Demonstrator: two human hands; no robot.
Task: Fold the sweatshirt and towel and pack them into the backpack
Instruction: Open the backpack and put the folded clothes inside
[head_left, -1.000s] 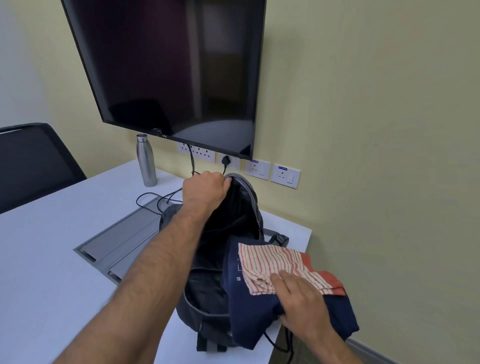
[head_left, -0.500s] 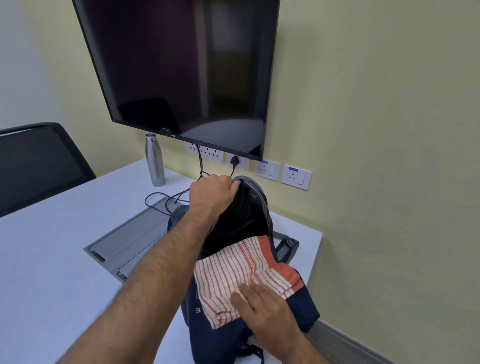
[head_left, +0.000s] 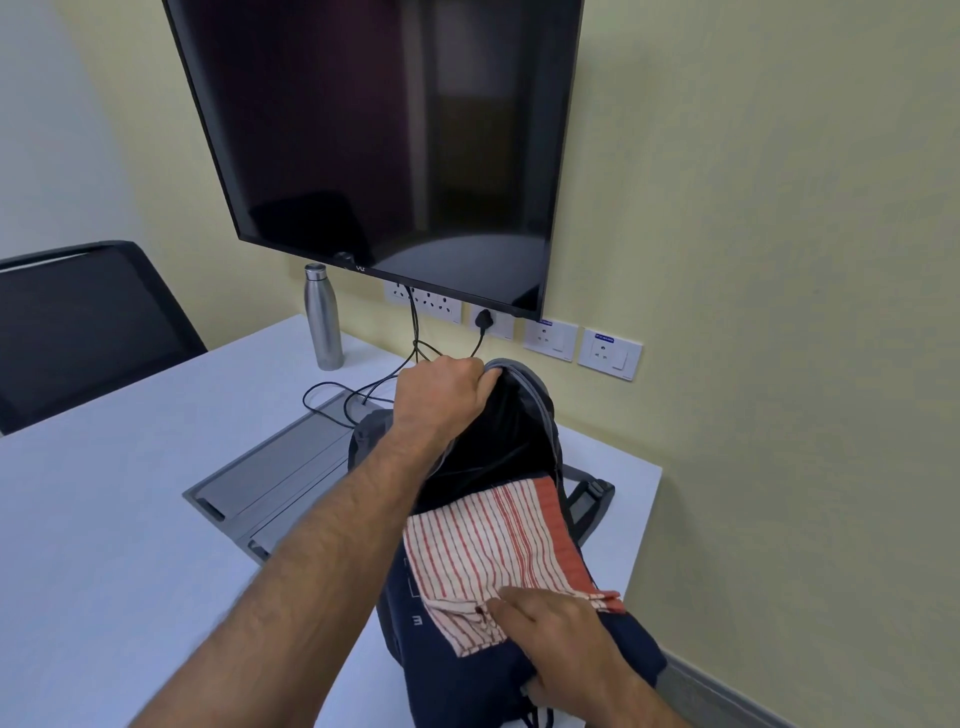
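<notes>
A black backpack (head_left: 524, 415) stands open on the white table (head_left: 104, 519) near the wall. My left hand (head_left: 441, 395) grips the top rim of its opening and holds it up. A folded navy sweatshirt (head_left: 467, 670) with a folded red-striped towel (head_left: 493, 545) on top lies partway into the backpack's mouth. My right hand (head_left: 561, 634) holds the near end of the bundle, fingers on top of the towel and sweatshirt, thumb hidden beneath.
A steel bottle (head_left: 322, 317) stands at the table's back edge. Black cables (head_left: 374, 384) run from wall sockets (head_left: 498, 322) to a grey cable hatch (head_left: 275, 483). A dark screen (head_left: 384, 130) hangs above; a black chair (head_left: 78, 322) is at left.
My right hand has carried the sweatshirt and towel bundle from the right side of the backpack in over its opening, and the far end now reaches into the mouth. My left hand keeps holding the rim.
</notes>
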